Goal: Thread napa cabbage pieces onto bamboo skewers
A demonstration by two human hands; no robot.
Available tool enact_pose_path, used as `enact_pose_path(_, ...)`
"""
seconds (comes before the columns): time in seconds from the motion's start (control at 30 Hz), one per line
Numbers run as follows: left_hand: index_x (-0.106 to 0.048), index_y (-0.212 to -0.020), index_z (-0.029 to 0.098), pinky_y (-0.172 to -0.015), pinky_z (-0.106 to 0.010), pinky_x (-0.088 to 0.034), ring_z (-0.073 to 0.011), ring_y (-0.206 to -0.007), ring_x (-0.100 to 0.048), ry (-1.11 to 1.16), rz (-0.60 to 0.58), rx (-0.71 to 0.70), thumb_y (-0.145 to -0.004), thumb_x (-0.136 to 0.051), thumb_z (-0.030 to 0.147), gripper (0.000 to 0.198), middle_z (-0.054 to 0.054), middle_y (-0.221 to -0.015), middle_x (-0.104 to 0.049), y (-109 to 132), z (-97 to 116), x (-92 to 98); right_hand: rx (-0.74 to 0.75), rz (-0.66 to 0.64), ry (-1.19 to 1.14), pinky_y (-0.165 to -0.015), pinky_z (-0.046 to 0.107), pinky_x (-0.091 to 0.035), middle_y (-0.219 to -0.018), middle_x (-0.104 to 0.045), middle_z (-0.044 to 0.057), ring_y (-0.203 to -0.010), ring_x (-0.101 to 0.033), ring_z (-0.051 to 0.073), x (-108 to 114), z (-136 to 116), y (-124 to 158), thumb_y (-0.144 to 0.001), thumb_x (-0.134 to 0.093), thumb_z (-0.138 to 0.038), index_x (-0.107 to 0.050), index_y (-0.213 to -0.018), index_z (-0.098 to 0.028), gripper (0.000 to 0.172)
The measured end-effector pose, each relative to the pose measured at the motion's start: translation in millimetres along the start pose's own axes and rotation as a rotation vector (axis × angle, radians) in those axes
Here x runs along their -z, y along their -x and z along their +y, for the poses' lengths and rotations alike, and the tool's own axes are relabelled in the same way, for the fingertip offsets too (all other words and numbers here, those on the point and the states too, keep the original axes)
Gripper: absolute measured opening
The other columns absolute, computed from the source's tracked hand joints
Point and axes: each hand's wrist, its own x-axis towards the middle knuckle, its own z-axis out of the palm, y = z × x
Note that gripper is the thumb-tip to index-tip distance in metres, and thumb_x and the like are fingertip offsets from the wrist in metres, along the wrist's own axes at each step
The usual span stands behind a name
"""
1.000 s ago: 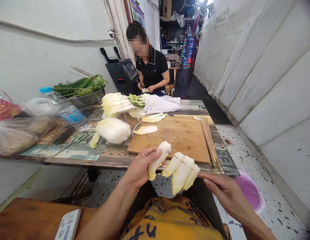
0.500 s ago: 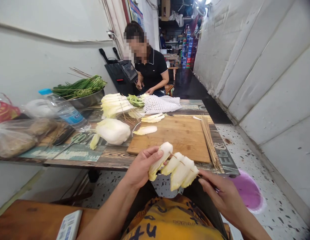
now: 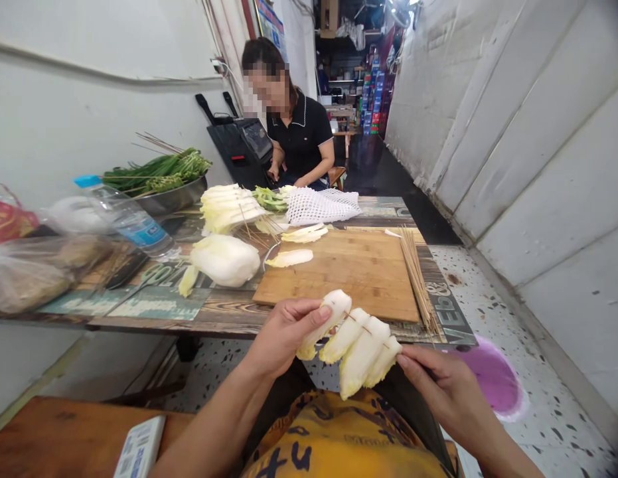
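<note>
My left hand (image 3: 289,335) is closed on a pale cabbage leaf (image 3: 333,311), pinched between thumb and fingers at the left end of a thin wooden skewer (image 3: 352,318). Several more leaf pieces (image 3: 366,345) hang along the skewer, white at the top and yellow at the lower edges. On the right, my right hand (image 3: 433,378) is closed around the skewer's other end, close to the last leaf. Both hands are over my lap, in front of the table edge. Beyond them lies a wooden cutting board (image 3: 348,272) with loose leaves (image 3: 289,258) at its left.
A bundle of skewers (image 3: 417,282) lies along the board's right side. Left are a whole cabbage (image 3: 226,260), scissors (image 3: 144,282), a water bottle (image 3: 134,222) and a metal bowl of greens (image 3: 174,197). Skewered leaves (image 3: 229,207) lie farther back. A person (image 3: 299,133) sits across the table.
The leaf in my left hand has shifted slightly right, nearer the others on the skewer. The hanging leaves have swung a little lower. The person opposite has moved their head slightly.
</note>
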Motion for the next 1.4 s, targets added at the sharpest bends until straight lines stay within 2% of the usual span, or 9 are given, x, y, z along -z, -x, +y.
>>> enact_pose_path(0.23, -0.075, -0.086, 0.015, -0.064, -0.021, -0.048, -0.0135, -0.069, -0.062, -0.073, -0.014, -0.057, -0.071, -0.072, 0.034, 0.024, -0.005, -0.075, -0.072, -5.5, -5.8, 4.2, -0.044, -0.045, -0.133, -0.074, 0.022, -0.049, -0.092, -0.072, 0.001, -0.084, -0.065, 0.017, -4.1, -4.3, -9.4, -0.090, -0.048, -0.030, -0.070, -0.098, -0.023, 0.025)
enact_pose_path(0.37, -0.073, -0.093, 0.014, -0.066, -0.023, -0.048, -0.0151, -0.071, -0.063, -0.081, -0.022, -0.032, -0.072, -0.071, 0.037, 0.031, -0.006, -0.081, -0.072, -15.9, -9.4, 5.4, -0.073, -0.020, -0.200, -0.066, 0.022, -0.046, -0.078, -0.067, 0.001, -0.073, -0.060, 0.015, -8.9, 2.1, -19.5, -0.088, -0.051, -0.032, -0.069, -0.087, -0.019, 0.022)
enact_pose_path(0.6, -0.060, -0.117, 0.014, -0.080, -0.030, -0.048, -0.0208, -0.096, -0.061, -0.228, 0.355, -0.295, -0.076, -0.061, 0.050, 0.054, -0.011, -0.108, -0.066, -35.6, -22.4, 20.5, -0.398, 0.091, -0.727, -0.035, 0.017, -0.014, -0.049, -0.034, -0.010, -0.037, -0.020, 0.002, -25.6, 32.2, -46.2, -0.076, -0.063, -0.047, -0.050, -0.064, -0.017, 0.035)
enact_pose_path(0.77, -0.043, -0.133, 0.015, -0.090, -0.032, -0.045, -0.0224, -0.108, -0.057, -0.255, 0.344, -0.247, -0.068, -0.071, 0.043, 0.076, -0.014, -0.121, -0.058, -38.9, -35.8, 13.9, -0.438, 0.092, -0.814, -0.034, 0.017, -0.010, -0.049, -0.035, -0.011, -0.035, -0.017, 0.001, -32.4, 29.7, -51.7, -0.072, -0.066, -0.050, -0.048, -0.069, -0.019, 0.037)
enact_pose_path(0.87, -0.037, -0.137, 0.019, -0.083, -0.027, -0.049, -0.0203, -0.104, -0.059, -0.174, 0.245, -0.185, -0.067, -0.073, 0.037, 0.081, -0.013, -0.126, -0.055, -39.6, -38.3, 6.9, -0.420, 0.011, -0.811, -0.035, 0.017, -0.010, -0.050, -0.035, -0.010, -0.036, -0.017, 0.001, -32.5, 20.5, -47.8, -0.075, -0.064, -0.049, -0.047, -0.067, -0.018, 0.037)
enact_pose_path(0.93, -0.040, -0.134, 0.018, -0.066, -0.022, -0.050, -0.0163, -0.086, -0.063, -0.132, 0.188, -0.164, -0.067, -0.074, 0.036, 0.077, -0.011, -0.116, -0.061, -39.6, -37.0, 4.5, -0.409, -0.036, -0.735, -0.035, 0.017, -0.012, -0.051, -0.036, -0.009, -0.037, -0.020, 0.001, -31.6, 17.8, -44.9, -0.078, -0.061, -0.050, -0.049, -0.069, -0.017, 0.035)
enact_pose_path(1.07, -0.042, -0.132, 0.018, -0.044, -0.015, -0.038, -0.0068, -0.057, -0.053, -0.085, 0.185, -0.174, -0.063, -0.076, 0.031, 0.078, -0.006, -0.097, -0.064, -41.4, -30.4, 7.9, -0.249, 0.007, -0.358, -0.044, 0.020, -0.033, -0.061, -0.050, -0.003, -0.049, -0.044, 0.008, -26.4, 18.0, -49.2, -0.081, -0.058, -0.045, -0.060, -0.087, -0.017, 0.029)
enact_pose_path(1.23, -0.039, -0.134, 0.017, -0.046, -0.017, -0.039, -0.0079, -0.058, -0.051, -0.087, 0.391, -0.399, -0.078, -0.061, 0.039, 0.064, -0.004, -0.086, -0.062, -46.6, -24.8, 32.8, -0.002, 0.204, -0.012, -0.054, 0.025, -0.039, -0.061, -0.055, 0.000, -0.056, -0.049, 0.013, -11.6, -13.8, -92.2, -0.081, -0.057, -0.041, -0.065, -0.083, -0.017, 0.025)
enact_pose_path(1.4, -0.066, -0.100, 0.016, -0.060, -0.023, -0.046, -0.0120, -0.062, -0.055, -0.518, 0.497, -0.571, -0.084, -0.054, 0.036, 0.028, -0.001, -0.069, -0.061, -49.5, -35.7, 68.5, -0.013, 0.069, -0.433, -0.036, 0.020, -0.019, -0.053, -0.040, -0.006, -0.038, -0.027, 0.004, -31.5, -66.9, -187.8, -0.079, -0.060, -0.041, -0.051, -0.063, -0.018, 0.030)
